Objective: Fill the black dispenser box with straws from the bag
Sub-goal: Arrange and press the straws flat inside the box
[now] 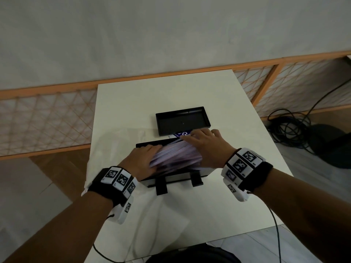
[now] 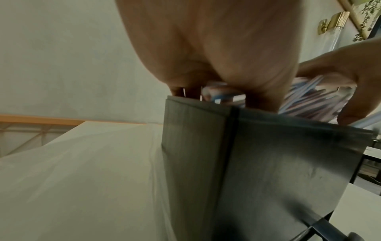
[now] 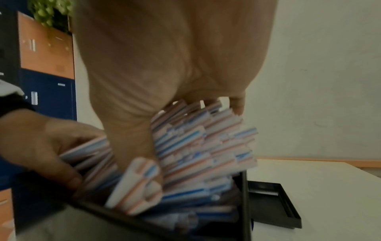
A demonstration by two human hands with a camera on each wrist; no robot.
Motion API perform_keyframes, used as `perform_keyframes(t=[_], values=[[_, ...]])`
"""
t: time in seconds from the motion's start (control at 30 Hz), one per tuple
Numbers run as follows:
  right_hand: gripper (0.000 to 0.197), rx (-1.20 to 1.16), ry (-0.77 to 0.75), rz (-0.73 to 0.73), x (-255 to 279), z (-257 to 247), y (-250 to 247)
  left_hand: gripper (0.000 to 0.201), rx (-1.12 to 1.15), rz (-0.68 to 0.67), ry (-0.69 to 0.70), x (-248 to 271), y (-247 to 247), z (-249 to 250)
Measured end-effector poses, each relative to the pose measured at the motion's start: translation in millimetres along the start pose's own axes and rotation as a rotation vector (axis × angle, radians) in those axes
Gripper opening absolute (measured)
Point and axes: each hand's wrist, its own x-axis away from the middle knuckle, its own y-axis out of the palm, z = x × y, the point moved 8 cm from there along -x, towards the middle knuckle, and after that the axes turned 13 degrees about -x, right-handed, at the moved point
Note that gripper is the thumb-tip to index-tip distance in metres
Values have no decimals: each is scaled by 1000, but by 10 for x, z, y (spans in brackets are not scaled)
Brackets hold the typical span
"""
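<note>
On the tabletop (image 1: 117, 118), black dispenser box (image 1: 171, 178) holding striped straws (image 1: 176, 157), left hand (image 1: 141, 161) and right hand (image 1: 206, 147) gripping the bundle's ends, lid (image 1: 182, 120) lying empty behind.

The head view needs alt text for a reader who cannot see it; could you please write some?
Both hands, left hand and right hand, press a bundle of striped straws into the open black dispenser box on a white table. Its lid lies upturned just behind.
</note>
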Motion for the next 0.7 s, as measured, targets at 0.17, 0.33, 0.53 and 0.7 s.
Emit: perform_keyframes(t=[0.17,0.33,0.53,0.7], values=[[82,-253,29,0,143,66,-112,63,-13,15,4,-36,-15,-16],[89,-223,47,-18,149,145,-38,55,10,-26,18,-90,54,99],[76,-55,18,22,99,10,144,77,-61,-93,-12,-89,142,89],[73,-201,32,62,102,-62,246,96,-69,-140,23,-69,152,100]])
